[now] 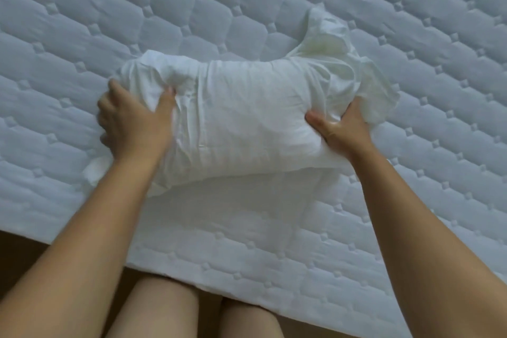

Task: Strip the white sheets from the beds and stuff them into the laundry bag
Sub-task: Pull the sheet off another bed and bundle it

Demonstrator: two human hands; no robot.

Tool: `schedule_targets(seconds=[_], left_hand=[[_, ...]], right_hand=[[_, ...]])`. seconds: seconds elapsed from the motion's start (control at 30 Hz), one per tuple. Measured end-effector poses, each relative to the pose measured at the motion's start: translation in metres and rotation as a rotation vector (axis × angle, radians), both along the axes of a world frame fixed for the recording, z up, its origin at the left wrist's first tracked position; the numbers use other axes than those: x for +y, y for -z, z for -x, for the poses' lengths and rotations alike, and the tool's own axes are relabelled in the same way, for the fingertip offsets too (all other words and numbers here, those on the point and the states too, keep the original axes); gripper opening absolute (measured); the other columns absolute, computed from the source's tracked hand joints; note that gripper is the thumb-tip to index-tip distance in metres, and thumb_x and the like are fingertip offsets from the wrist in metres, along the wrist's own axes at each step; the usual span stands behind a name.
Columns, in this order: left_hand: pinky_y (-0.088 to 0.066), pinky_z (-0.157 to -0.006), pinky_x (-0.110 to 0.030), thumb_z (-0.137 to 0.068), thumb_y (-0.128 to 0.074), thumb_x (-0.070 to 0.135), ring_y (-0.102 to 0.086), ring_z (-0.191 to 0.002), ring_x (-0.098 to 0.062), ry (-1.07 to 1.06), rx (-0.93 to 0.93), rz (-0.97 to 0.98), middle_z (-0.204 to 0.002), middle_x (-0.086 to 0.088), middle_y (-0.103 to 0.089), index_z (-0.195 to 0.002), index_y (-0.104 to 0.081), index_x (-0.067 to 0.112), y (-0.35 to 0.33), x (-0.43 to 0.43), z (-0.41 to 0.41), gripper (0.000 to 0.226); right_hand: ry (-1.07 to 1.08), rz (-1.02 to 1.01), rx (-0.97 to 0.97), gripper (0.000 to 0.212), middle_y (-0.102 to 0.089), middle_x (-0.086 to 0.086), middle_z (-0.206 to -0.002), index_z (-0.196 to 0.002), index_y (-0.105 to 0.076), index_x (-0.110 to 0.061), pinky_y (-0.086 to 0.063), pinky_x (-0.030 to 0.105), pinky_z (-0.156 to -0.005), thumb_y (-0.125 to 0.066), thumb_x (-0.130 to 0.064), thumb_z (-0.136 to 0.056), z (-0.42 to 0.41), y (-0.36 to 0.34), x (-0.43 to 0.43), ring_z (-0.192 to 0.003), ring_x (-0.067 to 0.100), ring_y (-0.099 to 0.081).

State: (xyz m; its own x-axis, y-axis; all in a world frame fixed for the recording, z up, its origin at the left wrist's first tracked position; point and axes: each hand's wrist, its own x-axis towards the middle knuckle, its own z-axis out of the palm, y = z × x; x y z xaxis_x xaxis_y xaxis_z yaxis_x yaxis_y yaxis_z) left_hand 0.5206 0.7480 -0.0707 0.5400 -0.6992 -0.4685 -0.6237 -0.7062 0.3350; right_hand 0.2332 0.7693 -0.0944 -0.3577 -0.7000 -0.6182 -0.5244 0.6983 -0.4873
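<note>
White sheet bundle [247, 118] over quilted mattress [411, 35]

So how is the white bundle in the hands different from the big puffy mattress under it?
The sheet bundle is crumpled and wrinkly; the quilted mattress lies flat with a neat stitched pattern. The bundle is small and fits between the left hand and right hand, which both grip it; the mattress fills most of the view. The bundle looks brighter white, the mattress greyer. Both are pale, soft fabric.
</note>
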Motion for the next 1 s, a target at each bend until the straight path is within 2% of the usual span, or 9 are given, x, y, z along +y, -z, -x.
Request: schedule_targets(seconds=[0.1,0.2,0.37,0.53,0.63,0.73,0.83,0.9,1.0], left_hand=[[-0.013,-0.114,-0.051,-0.072,-0.061,0.070,-0.007,-0.146,-0.031,0.041,0.089,-0.025,-0.159,-0.017,-0.005,-0.153,0.000,0.012,-0.005,0.023,0.032,0.117],[-0.015,-0.118,-0.044,-0.045,-0.060,0.088,-0.015,-0.145,-0.029,-0.007,0.196,0.060,-0.157,-0.015,-0.016,-0.153,-0.006,0.013,0.012,0.020,0.021,0.142],[-0.028,-0.113,-0.043,-0.044,-0.049,0.084,-0.035,-0.136,-0.028,-0.073,0.230,0.153,-0.149,-0.014,-0.035,-0.150,-0.024,0.013,0.030,0.009,0.005,0.130],[-0.035,-0.108,-0.044,-0.045,-0.049,0.085,-0.043,-0.129,-0.030,-0.113,0.264,0.174,-0.141,-0.013,-0.044,-0.146,-0.032,0.015,0.037,0.000,-0.012,0.125],[-0.030,-0.110,-0.045,-0.046,-0.045,0.086,-0.037,-0.132,-0.032,-0.022,0.164,0.166,-0.143,-0.017,-0.039,-0.148,-0.026,0.012,0.038,0.003,-0.001,0.128],[-0.029,-0.111,-0.046,-0.046,-0.045,0.087,-0.035,-0.133,-0.032,-0.002,0.134,0.176,-0.144,-0.018,-0.038,-0.148,-0.025,0.011,0.042,0.005,0.002,0.129],[-0.027,-0.112,-0.044,-0.046,-0.044,0.087,-0.033,-0.135,-0.032,-0.012,0.121,0.172,-0.146,-0.017,-0.035,-0.149,-0.022,0.011,0.041,0.006,0.003,0.130],[-0.025,-0.112,-0.041,-0.045,-0.044,0.086,-0.032,-0.136,-0.031,-0.017,0.133,0.168,-0.147,-0.016,-0.034,-0.150,-0.021,0.011,0.038,0.007,0.003,0.131],[-0.024,-0.112,-0.039,-0.044,-0.045,0.085,-0.032,-0.136,-0.029,-0.015,0.162,0.185,-0.146,-0.016,-0.035,-0.149,-0.022,0.009,0.036,0.010,0.001,0.132]], right_hand=[[0.042,0.029,-0.132,0.107,-0.047,-0.010,-0.127,-0.141,-0.032,-0.022,-0.033,0.024,-0.095,-0.080,-0.059,-0.052,-0.002,-0.003,-0.004,-0.117,0.012,-0.046],[0.112,-0.007,-0.278,0.096,-0.048,-0.015,-0.118,-0.140,-0.034,-0.023,-0.037,0.023,-0.088,-0.079,-0.051,-0.060,-0.017,-0.011,-0.006,-0.105,0.007,-0.050],[0.238,-0.164,-0.796,0.051,-0.074,-0.001,-0.092,-0.114,-0.060,-0.020,-0.056,0.025,-0.061,-0.073,-0.042,-0.071,-0.038,-0.018,-0.023,-0.085,0.018,-0.072],[0.315,-0.168,-0.943,0.035,-0.075,0.004,-0.093,-0.104,-0.065,-0.019,-0.057,0.032,-0.068,-0.068,-0.035,-0.072,-0.054,-0.004,-0.029,-0.087,0.022,-0.071],[0.380,-0.159,-0.829,0.043,-0.073,0.004,-0.098,-0.107,-0.064,-0.018,-0.057,0.029,-0.074,-0.071,-0.041,-0.072,-0.050,-0.002,-0.018,-0.092,0.023,-0.070],[0.338,-0.021,-0.401,0.057,-0.065,-0.005,-0.098,-0.111,-0.056,-0.017,-0.049,0.010,-0.066,-0.072,-0.054,-0.072,-0.048,-0.007,-0.012,-0.095,0.014,-0.063],[0.263,0.133,-0.043,0.103,-0.041,0.004,-0.140,-0.142,-0.031,-0.017,-0.036,0.035,-0.106,-0.071,-0.067,-0.060,-0.052,-0.010,-0.008,-0.130,0.022,-0.038],[0.189,0.136,-0.032,0.112,-0.026,0.002,-0.152,-0.150,-0.010,-0.021,-0.023,0.043,-0.115,-0.066,-0.068,-0.066,-0.064,-0.013,-0.001,-0.140,0.023,-0.023],[0.181,0.046,-0.238,0.123,-0.037,-0.006,-0.148,-0.150,-0.007,-0.028,-0.035,0.041,-0.111,-0.058,-0.080,-0.051,-0.072,-0.014,0.002,-0.132,0.015,-0.041]])
